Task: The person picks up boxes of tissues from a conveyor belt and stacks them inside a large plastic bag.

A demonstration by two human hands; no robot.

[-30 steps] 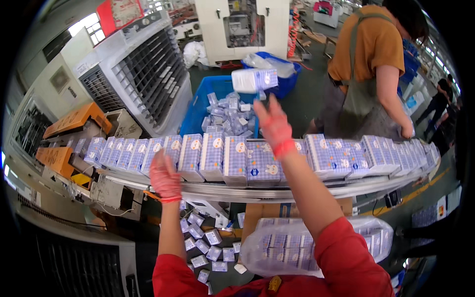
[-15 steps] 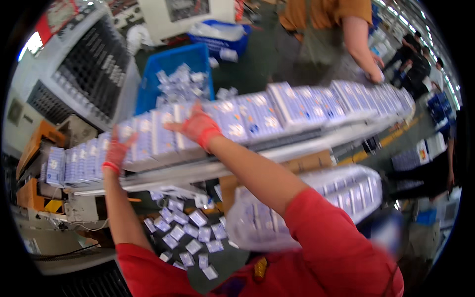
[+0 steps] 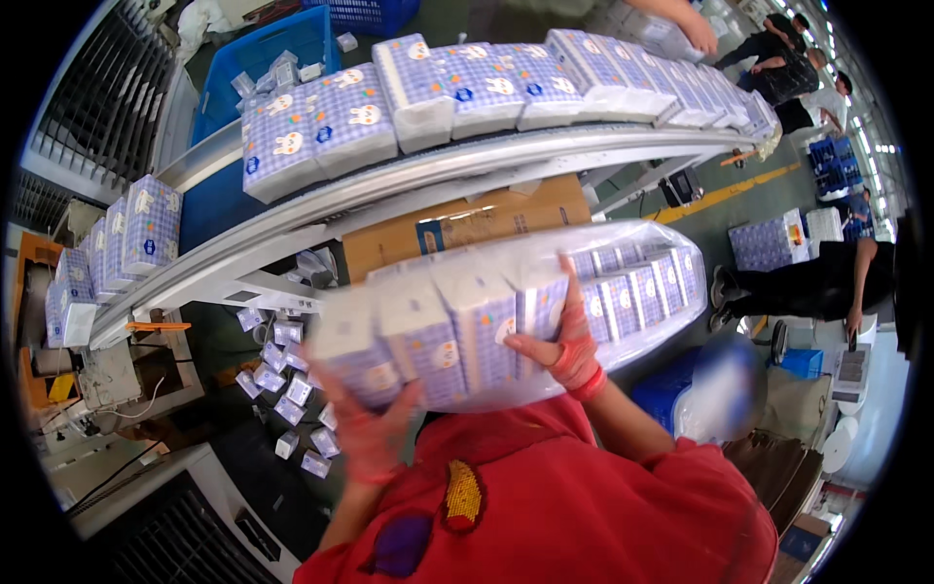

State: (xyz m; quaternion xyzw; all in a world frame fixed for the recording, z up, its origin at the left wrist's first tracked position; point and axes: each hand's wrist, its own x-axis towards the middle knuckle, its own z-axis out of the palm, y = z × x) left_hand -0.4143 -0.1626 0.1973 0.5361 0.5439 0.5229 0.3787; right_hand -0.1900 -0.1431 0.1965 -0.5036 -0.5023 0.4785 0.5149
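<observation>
Between my two hands I hold a row of several tissue packs [image 3: 443, 336], purple-and-white checked with a rabbit print, in front of my chest. My left hand [image 3: 370, 423], in a thin red glove and slightly blurred, presses on the row's left end. On the right end my right hand [image 3: 569, 350] presses, fingers up along the last pack and thumb across its front. Behind and to the right of the row lies a see-through plastic bag [image 3: 693, 282] with more such packs in two rows. The held row covers the bag's left part.
A conveyor [image 3: 209, 209] with more packs in line runs across ahead. Under it lie a cardboard box [image 3: 467, 229] and several loose small packs [image 3: 289, 399]. A blue crate [image 3: 326, 34] stands beyond. Another person's hand [image 3: 696, 29] touches the far packs; other people stand at right.
Both hands have lifted a row of tissue packs off the conveyor and brought it back toward my chest, at the plastic bag. A gap with bare belt now shows in the conveyor's line.
</observation>
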